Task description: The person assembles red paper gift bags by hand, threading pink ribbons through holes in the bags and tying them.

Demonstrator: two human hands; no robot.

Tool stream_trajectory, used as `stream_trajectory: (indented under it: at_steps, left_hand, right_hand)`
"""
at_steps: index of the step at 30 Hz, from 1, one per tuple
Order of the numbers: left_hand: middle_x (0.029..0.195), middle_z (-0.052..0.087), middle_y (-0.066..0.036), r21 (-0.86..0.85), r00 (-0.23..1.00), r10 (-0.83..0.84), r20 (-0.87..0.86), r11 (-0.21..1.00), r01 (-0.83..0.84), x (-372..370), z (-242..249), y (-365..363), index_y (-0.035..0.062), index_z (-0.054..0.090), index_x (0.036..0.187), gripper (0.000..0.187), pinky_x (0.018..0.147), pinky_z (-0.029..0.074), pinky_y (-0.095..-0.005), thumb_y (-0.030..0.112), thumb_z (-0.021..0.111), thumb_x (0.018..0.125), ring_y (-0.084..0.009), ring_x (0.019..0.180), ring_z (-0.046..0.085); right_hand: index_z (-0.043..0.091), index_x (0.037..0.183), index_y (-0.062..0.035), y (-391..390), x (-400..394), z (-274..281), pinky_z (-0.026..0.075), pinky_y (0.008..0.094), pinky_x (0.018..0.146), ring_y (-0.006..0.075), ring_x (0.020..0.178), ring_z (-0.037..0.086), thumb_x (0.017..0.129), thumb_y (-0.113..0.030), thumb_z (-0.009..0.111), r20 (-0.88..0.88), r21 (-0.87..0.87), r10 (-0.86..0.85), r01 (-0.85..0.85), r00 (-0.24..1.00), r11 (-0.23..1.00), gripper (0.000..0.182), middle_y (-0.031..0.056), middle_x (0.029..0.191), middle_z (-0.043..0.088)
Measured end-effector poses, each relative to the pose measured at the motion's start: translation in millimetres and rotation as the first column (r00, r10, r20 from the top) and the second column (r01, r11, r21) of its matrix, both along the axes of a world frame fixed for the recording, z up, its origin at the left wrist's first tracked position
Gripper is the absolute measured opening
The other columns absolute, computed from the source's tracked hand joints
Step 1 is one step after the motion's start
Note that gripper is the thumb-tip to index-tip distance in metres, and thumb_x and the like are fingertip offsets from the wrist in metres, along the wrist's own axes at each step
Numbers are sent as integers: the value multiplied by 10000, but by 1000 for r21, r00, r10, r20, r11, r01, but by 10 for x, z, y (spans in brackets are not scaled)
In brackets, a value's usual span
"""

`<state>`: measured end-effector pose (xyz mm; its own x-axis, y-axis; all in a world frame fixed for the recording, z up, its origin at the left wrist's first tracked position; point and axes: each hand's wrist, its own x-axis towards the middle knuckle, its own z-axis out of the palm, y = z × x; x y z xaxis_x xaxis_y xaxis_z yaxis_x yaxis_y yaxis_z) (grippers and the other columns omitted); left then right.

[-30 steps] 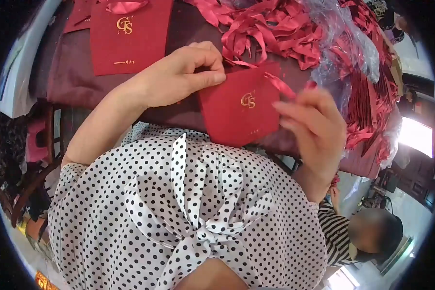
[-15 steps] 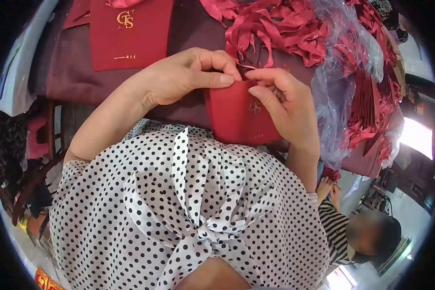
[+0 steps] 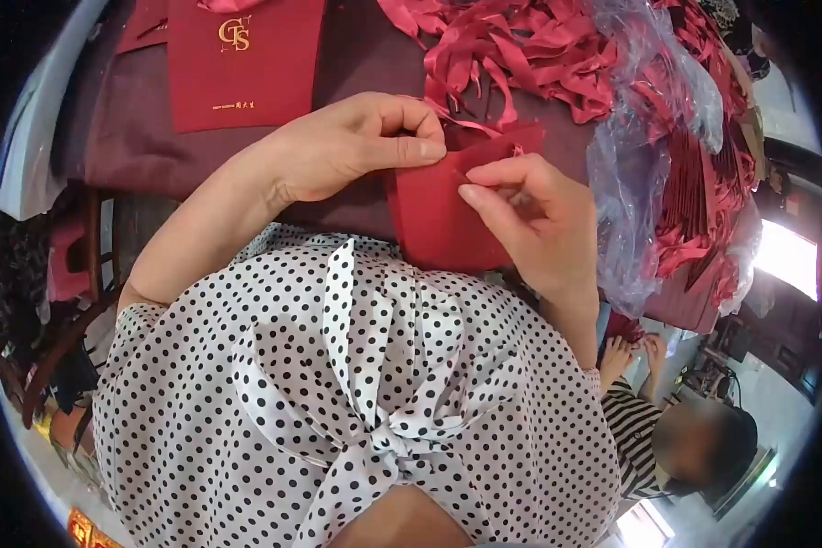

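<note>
A red paper bag [image 3: 438, 219] hangs at the table's near edge, close to my body. My left hand [image 3: 384, 137] pinches the bag's top edge between thumb and fingers. Just right of it, my right hand [image 3: 539, 210] is closed in a pinch in front of the bag's upper right side; what its fingertips hold is too small to name. A pink-red ribbon [image 3: 466, 121] runs from behind my left fingers along the bag's top. At the upper left, a red bag with gold letters [image 3: 245, 78] lies flat on the dark cloth.
A heap of red ribbons [image 3: 530, 59] lies at the top, beside clear plastic wrap [image 3: 626, 210]. Stacked red bags [image 3: 690, 196] are at the right. Another person in a striped top [image 3: 632, 434] sits at lower right. A wooden chair [image 3: 50, 342] stands left.
My right hand has moved slightly down and left, away from the bag's top edge. More of the bag's upper right part now shows. The other person's hands have shifted.
</note>
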<state>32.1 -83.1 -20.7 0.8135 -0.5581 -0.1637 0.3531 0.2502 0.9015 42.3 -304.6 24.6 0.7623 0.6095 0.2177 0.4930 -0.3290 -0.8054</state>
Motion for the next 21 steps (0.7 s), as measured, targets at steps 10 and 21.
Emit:
stream_trajectory:
  at_steps: [10,21]
  left_hand:
    - [942,460,9,236,942,82,325,958,-165,-45,-8,-34,44,550,833,159,816,331,-217,169,622,897,-86,901,424]
    - [988,456,-42,353,750,55,659,858,-373,-93,-35,-64,33,526,841,138,904,316,-293,132,605,895,-166,975,429]
  right_hand:
    - [668,876,-10,58,-106,-16,427,194,530,24,612,545,825,-38,692,-56,-152,-116,106,992,983,63,13,711,629]
    - [659,871,-48,169,-97,-33,439,216,512,96,539,547,869,-90,656,177,-248,-78,121,981,961,42,0,718,643]
